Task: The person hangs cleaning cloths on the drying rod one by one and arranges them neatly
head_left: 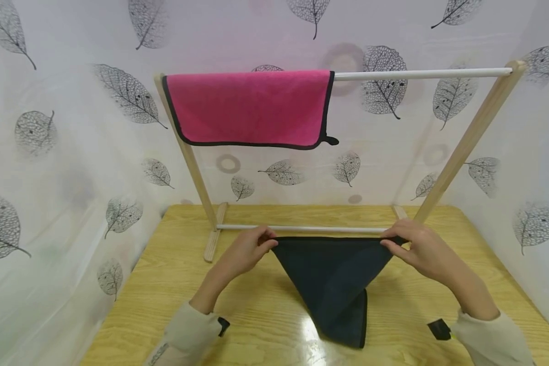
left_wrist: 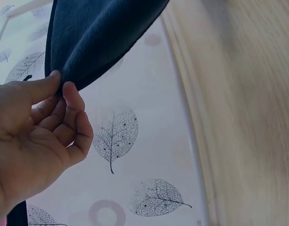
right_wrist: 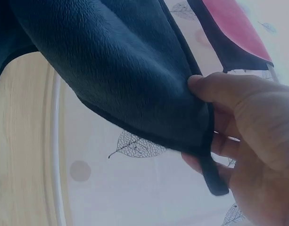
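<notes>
left hand (left_wrist: 36,127), close up to its wrist camera, pinches one corner of a dark navy cloth (head_left: 329,279) between thumb and forefinger. the right hand (right_wrist: 271,127) grips the opposite corner, thumb in front and fingers behind, beside a small black loop (right_wrist: 214,176). between the two grips the cloth's edge runs taut; the rest droops below the fingers over a wood-grain tabletop (head_left: 251,315). just past the fingertips runs a white lower bar (head_left: 302,229); higher beyond, a pink black-trimmed cloth (head_left: 251,109) hangs over the white upper rail (head_left: 421,74).
</notes>
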### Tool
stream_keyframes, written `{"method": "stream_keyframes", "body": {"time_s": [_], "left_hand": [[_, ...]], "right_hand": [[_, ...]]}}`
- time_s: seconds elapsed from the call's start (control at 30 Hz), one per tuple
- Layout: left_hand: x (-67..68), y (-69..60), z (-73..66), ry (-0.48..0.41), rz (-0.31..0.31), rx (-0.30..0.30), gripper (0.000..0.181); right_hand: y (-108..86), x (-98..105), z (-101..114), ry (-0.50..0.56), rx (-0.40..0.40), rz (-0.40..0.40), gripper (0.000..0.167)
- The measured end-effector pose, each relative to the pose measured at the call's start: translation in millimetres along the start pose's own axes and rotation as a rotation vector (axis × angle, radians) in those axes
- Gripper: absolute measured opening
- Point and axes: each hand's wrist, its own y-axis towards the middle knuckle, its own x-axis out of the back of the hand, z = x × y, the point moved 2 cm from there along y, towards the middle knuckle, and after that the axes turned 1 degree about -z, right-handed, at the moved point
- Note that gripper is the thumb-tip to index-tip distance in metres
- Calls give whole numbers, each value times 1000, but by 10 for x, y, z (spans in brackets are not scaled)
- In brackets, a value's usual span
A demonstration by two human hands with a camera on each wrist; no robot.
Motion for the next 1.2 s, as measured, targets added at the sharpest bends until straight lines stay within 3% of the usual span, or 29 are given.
{"method": "stream_keyframes", "body": {"time_s": [0.23, 0.4, 0.5, 0.67, 0.87, 1.0, 1.2], "left_hand": [[119, 1, -40, 6, -104, 8, 9], [171, 2, -80, 11, -150, 12, 8], [186, 4, -112, 22, -161, 17, 7], [196, 20, -172, -36, -155, 92, 10], [243, 40, -287, -82, -177, 141, 14], [306, 79, -385, -101, -215, 139, 15], [422, 137, -530, -191, -293, 120, 12]], "right_hand": [[-62, 56, -24, -33, -57, 50, 36], [-110, 95, -31, -55, -130, 78, 35], [-137, 108, -34, -35, -177, 64, 32], [-158, 143, -15, 7, -256, 26, 28], [-118, 286, 47, 130, -502, 27, 11], [-62, 397, 79, 250, -639, 16, 20], [12, 535, 133, 329, -695, -76, 22]]}}
